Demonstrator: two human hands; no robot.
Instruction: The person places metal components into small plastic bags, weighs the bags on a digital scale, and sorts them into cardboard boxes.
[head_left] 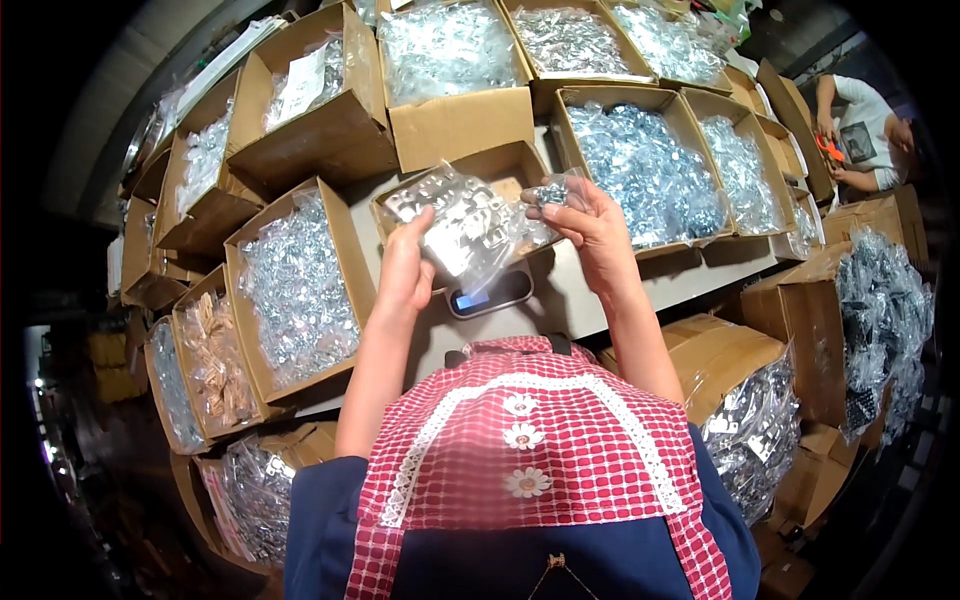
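My left hand (pixel 403 265) grips the edge of a clear plastic bag (pixel 470 228) of shiny metal brackets. Pinched in my right hand (pixel 598 228) is a small clear bag (pixel 555 192) of little metal pieces, close to the right side of the larger bag. Both bags are held over a low open cardboard box (pixel 515 160), whose contents are mostly hidden. Just nearer to me, a small digital scale (pixel 492 296) with a lit blue display sits on the pale table, partly covered by the larger bag.
Open cardboard boxes of bagged metal hardware ring the table, including a left box (pixel 300 280) and a right box of bluish pieces (pixel 645 165). More boxes stand lower, beside me. At the far right, a person (pixel 868 130) holds orange-handled scissors (pixel 829 148).
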